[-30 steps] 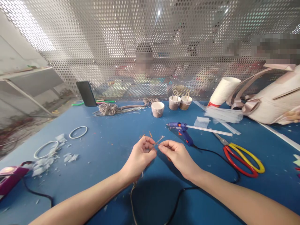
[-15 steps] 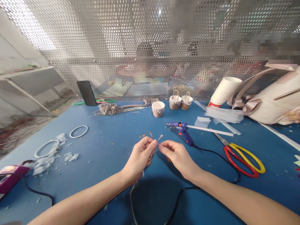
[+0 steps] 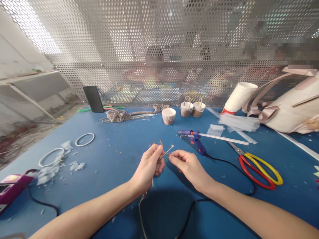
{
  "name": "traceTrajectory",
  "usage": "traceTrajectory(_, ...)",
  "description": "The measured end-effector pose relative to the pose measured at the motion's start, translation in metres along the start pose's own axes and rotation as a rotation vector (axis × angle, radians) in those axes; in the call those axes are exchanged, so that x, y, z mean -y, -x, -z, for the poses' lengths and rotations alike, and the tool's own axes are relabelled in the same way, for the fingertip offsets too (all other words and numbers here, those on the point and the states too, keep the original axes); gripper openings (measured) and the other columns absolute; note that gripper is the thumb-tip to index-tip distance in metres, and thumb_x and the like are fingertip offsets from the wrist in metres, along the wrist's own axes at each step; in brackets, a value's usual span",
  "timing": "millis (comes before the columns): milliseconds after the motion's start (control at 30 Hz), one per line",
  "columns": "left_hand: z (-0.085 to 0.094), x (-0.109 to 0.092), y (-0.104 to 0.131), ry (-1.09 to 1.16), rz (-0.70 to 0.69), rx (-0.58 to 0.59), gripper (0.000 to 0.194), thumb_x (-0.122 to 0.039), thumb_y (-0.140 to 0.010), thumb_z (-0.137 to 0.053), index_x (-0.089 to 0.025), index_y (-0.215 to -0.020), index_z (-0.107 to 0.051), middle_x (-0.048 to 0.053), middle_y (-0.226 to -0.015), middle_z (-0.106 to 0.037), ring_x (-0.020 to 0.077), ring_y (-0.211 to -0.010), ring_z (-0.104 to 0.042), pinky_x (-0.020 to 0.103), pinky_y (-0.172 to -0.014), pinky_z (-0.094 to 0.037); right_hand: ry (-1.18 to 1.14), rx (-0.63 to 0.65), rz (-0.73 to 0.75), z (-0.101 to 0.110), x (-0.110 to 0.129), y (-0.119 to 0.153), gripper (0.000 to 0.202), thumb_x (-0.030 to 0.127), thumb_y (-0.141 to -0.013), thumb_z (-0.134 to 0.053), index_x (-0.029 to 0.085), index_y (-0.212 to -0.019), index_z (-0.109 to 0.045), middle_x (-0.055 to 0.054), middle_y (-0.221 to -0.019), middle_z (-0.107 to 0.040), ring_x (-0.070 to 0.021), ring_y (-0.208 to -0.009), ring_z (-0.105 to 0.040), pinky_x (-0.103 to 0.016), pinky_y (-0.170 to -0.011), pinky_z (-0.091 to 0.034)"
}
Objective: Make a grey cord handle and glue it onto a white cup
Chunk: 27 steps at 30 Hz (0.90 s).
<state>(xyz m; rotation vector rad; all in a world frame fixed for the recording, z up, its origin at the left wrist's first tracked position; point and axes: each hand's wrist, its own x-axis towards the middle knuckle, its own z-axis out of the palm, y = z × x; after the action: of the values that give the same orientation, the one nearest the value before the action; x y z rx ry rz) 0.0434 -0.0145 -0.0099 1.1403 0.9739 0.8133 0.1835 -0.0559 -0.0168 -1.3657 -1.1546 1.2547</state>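
Observation:
Near the middle of the blue table [image 3: 119,172], my left hand [image 3: 149,166] pinches a thin twine [image 3: 168,150] whose frayed tip sticks out to the upper right. More twine hangs below that hand toward the front edge. Just to the right, my right hand [image 3: 186,166] is closed in a pinch on a thin strand that runs across to the left fingers. The two hands are slightly apart. Beyond them stands a small white-and-brown cup [image 3: 168,116]. A blue glue gun [image 3: 196,141] with a clear stick lies right of the cup.
Two handled cups [image 3: 186,109], stacked paper cups [image 3: 239,96] and a bag [image 3: 294,106] stand behind. Red-yellow scissors [image 3: 260,169] lie right. Left are a phone [image 3: 93,99], twine bundle [image 3: 116,115], white rings [image 3: 84,139] and a purple device [image 3: 15,189]. Black cable crosses the front.
My left fingertips have shifted slightly left, away from my right fingertips. More of the twine and the thin strand now shows between the hands.

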Motion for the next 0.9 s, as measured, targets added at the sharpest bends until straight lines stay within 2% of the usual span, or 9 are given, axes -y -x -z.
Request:
traceTrajectory(200, -0.0005, -0.0032, 0.0019, 0.051, 0.053, 0.033, 0.031, -0.049, -0.087, -0.046, -0.021, -0.075, -0.044, -0.008, -0.04, -0.04, 0.0054, -0.037, -0.023, 0.016, -0.036, -0.015, -0.005, -0.005, -0.006, -0.001, -0.001, -0.0008, 0.023, 0.04, -0.077, -0.06, 0.017, -0.072, -0.062, 0.005, -0.058, -0.047, -0.0094, -0.052, -0.036, -0.026, -0.05, -0.027)
traceTrajectory(333, -0.0008, -0.0031, 0.0012, 0.045, 0.049, 0.039, 0.028, -0.044, -0.083, -0.054, -0.021, -0.075, -0.043, -0.01, -0.038, -0.035, 0.005, -0.036, -0.021, 0.017, -0.037, -0.015, 0.003, -0.005, 0.002, -0.0013, 0.0005, -0.0008, 0.023, 0.04, -0.077, -0.06, 0.018, -0.071, -0.062, 0.005, -0.057, -0.047, -0.0097, -0.052, -0.037, -0.026, -0.051, -0.028)
traceTrajectory(567, -0.0007, -0.0028, 0.0014, 0.075, 0.085, 0.004, 0.017, -0.034, -0.083, -0.053, -0.021, -0.078, -0.043, -0.011, -0.035, -0.035, 0.0055, -0.035, -0.021, 0.017, -0.036, -0.016, 0.004, 0.005, -0.007, -0.0019, -0.0005, -0.0007, 0.021, 0.037, -0.078, -0.059, 0.017, -0.073, -0.062, 0.006, -0.057, -0.044, -0.0089, -0.051, -0.034, -0.025, -0.049, -0.026)
traceTrajectory(900, 0.0073, -0.0029, -0.0065, 0.233, 0.32, 0.104, 0.009, -0.025, -0.077, -0.053, -0.021, -0.083, -0.047, -0.009, -0.035, -0.043, 0.0026, -0.031, -0.01, 0.016, -0.033, -0.008, 0.016, 0.029, 0.002, -0.002, -0.0043, -0.0019, 0.022, 0.038, -0.078, -0.058, 0.017, -0.073, -0.062, 0.005, -0.058, -0.048, -0.0088, -0.051, -0.036, -0.025, -0.049, -0.028)
